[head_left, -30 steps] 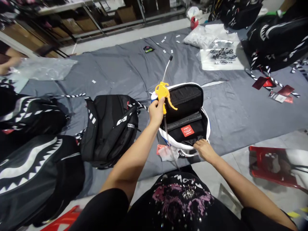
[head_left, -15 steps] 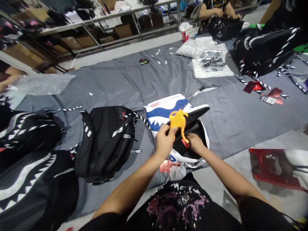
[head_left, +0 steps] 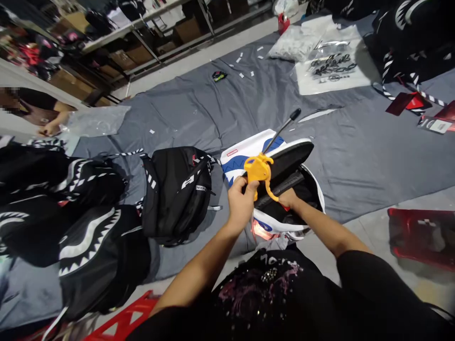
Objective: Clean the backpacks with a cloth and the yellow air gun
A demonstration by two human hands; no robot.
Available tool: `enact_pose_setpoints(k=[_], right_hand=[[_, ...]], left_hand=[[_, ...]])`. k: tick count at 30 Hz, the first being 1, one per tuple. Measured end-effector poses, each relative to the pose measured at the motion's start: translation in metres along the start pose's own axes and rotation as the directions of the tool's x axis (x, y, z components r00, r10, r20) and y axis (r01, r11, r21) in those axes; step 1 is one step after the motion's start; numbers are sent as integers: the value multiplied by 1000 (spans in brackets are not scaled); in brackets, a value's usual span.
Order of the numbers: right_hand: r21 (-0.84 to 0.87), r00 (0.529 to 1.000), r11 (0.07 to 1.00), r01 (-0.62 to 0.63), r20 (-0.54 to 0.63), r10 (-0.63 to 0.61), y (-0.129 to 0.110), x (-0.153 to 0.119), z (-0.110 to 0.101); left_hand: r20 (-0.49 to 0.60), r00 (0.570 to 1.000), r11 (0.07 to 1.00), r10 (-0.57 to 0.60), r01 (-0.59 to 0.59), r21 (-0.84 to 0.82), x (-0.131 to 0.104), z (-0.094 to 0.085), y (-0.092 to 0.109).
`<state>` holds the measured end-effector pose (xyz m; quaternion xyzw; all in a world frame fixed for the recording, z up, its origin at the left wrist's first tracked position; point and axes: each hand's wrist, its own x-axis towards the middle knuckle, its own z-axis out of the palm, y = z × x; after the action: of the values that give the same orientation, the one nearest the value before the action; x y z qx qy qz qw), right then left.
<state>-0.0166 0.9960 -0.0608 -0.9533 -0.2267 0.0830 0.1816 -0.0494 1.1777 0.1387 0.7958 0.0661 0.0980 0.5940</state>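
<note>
My left hand (head_left: 241, 201) is wrapped around an orange tagging gun (head_left: 259, 168), its curved trigger pointing down and a thin dark rod with a black tip rising from its top. The gun is over an open white and blue backpack (head_left: 237, 154) with a zigzag pattern. Inside the black-lined opening is my right hand (head_left: 290, 198), fingers curled and partly hidden. A small red tag (head_left: 286, 207) shows just under those fingers; whether they grip it is unclear. The backpack's unzipped flap (head_left: 293, 154) stands raised behind my hands.
A black backpack (head_left: 176, 194) lies to the left, with several more shark-mouth backpacks (head_left: 103, 255) beyond it. A printed white bag (head_left: 330, 66) and red tags (head_left: 414, 102) lie toward the back right. A co-worker (head_left: 50, 116) is at the far left, a red bin (head_left: 423, 237) at right.
My view has shifted, so the scene sits differently. The tagging gun has tilted, and its rod now shows plainly. My right hand reaches deeper into the backpack, its fingers more hidden.
</note>
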Motion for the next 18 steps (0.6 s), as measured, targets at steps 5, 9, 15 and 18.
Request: enact_pose_setpoints(k=[5, 9, 15, 18], right_hand=[[-225, 990, 965, 138, 63, -127, 19, -45, 14], [-268, 991, 954, 132, 63, -120, 21, -43, 18], [-208, 997, 976, 71, 30, -66, 18, -49, 16], [-170, 999, 985, 33, 44, -26, 18, -52, 21]], left_hand=[[-7, 998, 983, -59, 56, -173, 0, 2, -5], [43, 999, 990, -14, 19, -139, 1, 3, 1], [85, 995, 986, -47, 60, -158, -9, 4, 1], [101, 994, 970, -34, 57, -237, -24, -4, 11]])
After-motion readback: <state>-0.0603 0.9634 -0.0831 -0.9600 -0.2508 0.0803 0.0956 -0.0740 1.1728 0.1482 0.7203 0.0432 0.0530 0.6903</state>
